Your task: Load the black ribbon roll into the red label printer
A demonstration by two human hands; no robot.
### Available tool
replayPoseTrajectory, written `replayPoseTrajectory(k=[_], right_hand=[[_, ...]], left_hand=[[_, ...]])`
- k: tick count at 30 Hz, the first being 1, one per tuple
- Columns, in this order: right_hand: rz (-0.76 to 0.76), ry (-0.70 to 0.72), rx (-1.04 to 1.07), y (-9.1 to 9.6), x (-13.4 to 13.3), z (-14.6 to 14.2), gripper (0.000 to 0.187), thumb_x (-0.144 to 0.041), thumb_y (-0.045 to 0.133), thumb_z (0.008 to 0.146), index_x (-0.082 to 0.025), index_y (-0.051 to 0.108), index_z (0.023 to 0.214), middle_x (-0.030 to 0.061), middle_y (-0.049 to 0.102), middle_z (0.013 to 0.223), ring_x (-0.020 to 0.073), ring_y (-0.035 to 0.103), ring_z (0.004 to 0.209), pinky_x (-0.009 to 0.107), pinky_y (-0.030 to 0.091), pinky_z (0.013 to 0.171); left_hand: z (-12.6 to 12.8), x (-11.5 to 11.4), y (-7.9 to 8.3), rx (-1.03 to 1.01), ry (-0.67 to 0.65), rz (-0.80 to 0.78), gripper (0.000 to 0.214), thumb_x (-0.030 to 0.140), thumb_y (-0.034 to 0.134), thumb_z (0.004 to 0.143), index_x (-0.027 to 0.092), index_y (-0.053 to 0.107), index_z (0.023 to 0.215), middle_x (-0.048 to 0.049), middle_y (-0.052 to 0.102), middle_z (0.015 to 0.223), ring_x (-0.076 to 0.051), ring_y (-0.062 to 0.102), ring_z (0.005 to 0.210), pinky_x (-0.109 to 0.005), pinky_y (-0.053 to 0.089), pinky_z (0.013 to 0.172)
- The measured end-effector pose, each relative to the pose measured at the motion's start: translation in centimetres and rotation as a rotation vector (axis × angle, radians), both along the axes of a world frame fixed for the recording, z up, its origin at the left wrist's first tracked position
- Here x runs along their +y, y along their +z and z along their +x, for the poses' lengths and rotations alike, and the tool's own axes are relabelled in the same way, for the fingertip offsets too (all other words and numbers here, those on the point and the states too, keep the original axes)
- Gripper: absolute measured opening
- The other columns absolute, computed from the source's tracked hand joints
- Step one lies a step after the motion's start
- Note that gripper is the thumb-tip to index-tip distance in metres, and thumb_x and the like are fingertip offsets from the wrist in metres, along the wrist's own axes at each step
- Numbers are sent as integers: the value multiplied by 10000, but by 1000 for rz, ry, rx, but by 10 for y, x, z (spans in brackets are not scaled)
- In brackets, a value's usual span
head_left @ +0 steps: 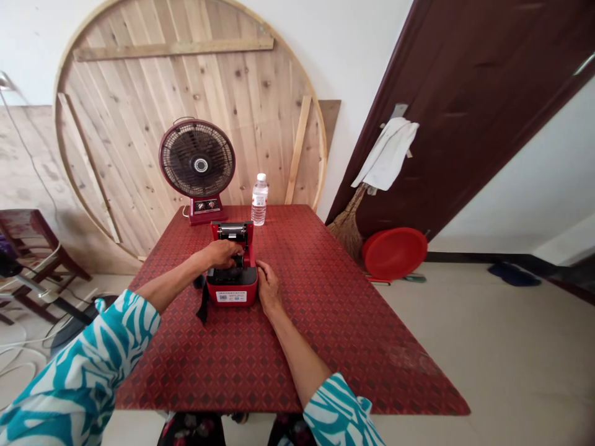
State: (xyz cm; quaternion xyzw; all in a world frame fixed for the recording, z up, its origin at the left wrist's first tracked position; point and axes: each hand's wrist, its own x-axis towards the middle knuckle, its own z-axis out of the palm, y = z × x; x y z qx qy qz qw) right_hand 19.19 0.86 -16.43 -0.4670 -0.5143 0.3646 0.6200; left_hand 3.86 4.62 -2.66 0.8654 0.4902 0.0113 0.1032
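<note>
A small red printer-like device with its lid raised sits in the middle of the red patterned table. My left hand reaches into the open top of the device, fingers curled over its black inside; whatever they grip is hidden. My right hand rests against the device's right side, fingers together and pressed on the casing. A black strap hangs from the device's left side.
A red table fan and a water bottle stand at the table's far end. A round wooden panel leans on the wall behind. A dark door with a white cloth, a broom and a red basin are to the right. Chair at left.
</note>
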Motion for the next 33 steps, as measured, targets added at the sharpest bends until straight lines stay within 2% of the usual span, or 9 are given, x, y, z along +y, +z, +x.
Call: replayPoseTrajectory(k=[4, 7, 10, 13, 16, 19, 23, 27, 33], right_hand=[[-7, -6, 0, -2, 1, 0, 309, -361, 466, 799, -233, 659, 1003, 47, 681, 1065, 209, 589, 1025, 380, 419, 956], [-4, 0, 4, -2, 1, 0, 309, -361, 471, 800, -236, 658, 1013, 45, 680, 1072, 208, 589, 1027, 379, 422, 955], [-1, 1, 2, -2, 0, 0, 306, -359, 474, 800, -237, 661, 1009, 46, 685, 1066, 210, 594, 1021, 382, 427, 951], [1, 14, -5, -2, 0, 1, 310, -363, 478, 800, -230, 659, 1013, 51, 681, 1072, 214, 594, 1023, 387, 424, 953], [-4, 24, -12, -2, 0, 2, 317, -375, 483, 803, -223, 656, 1020, 55, 679, 1069, 218, 593, 1020, 393, 421, 950], [-8, 27, -15, -1, -1, 2, 326, -392, 488, 803, -225, 652, 1029, 54, 683, 1063, 221, 595, 1011, 396, 426, 937], [-19, 27, -5, 0, -3, 2, 319, -387, 489, 807, -226, 648, 1033, 54, 684, 1067, 218, 600, 1000, 384, 442, 909], [-25, 26, 0, 1, -3, 1, 312, -382, 484, 816, -231, 651, 1032, 49, 685, 1070, 213, 601, 1000, 373, 441, 907], [-28, 36, 1, 1, -4, 0, 321, -377, 478, 821, -218, 644, 1045, 59, 675, 1086, 216, 591, 1019, 373, 435, 910]], left_hand=[[-3, -19, 10, -93, -6, 83, 337, 87, 623, 666, 230, 659, 968, -71, 659, 1040, -264, 579, 1013, -319, 425, 861], [-16, -31, 22, -268, -5, 133, 316, 102, 626, 686, 235, 648, 972, -49, 645, 1037, -240, 557, 1039, -322, 409, 912], [-44, -34, 31, -569, 42, 142, 296, 191, 626, 728, 218, 619, 1023, -35, 643, 1003, -193, 593, 926, -298, 451, 839], [-80, -26, 29, -926, 115, 78, 416, 295, 640, 734, 191, 551, 1128, -35, 645, 956, -162, 606, 833, -283, 477, 763], [-109, -9, 8, -1154, 222, 17, 499, 341, 684, 675, 160, 531, 1114, -36, 644, 889, -156, 606, 789, -284, 479, 737], [-122, 8, -26, -1230, 439, 89, 427, 342, 699, 627, 154, 535, 973, -21, 629, 822, -140, 597, 723, -266, 473, 689], [-121, 22, -68, -983, 655, 199, 329, 236, 687, 619, 176, 514, 892, -9, 623, 801, -154, 607, 747, -262, 466, 690], [-118, 24, -93, -836, 664, 159, 318, 220, 690, 631, 208, 504, 888, -9, 636, 835, -176, 621, 787, -276, 467, 717], [-121, 18, -103, -927, 607, 129, 461, 257, 691, 632, 214, 505, 1051, -43, 642, 979, -184, 616, 866, -301, 472, 787]])
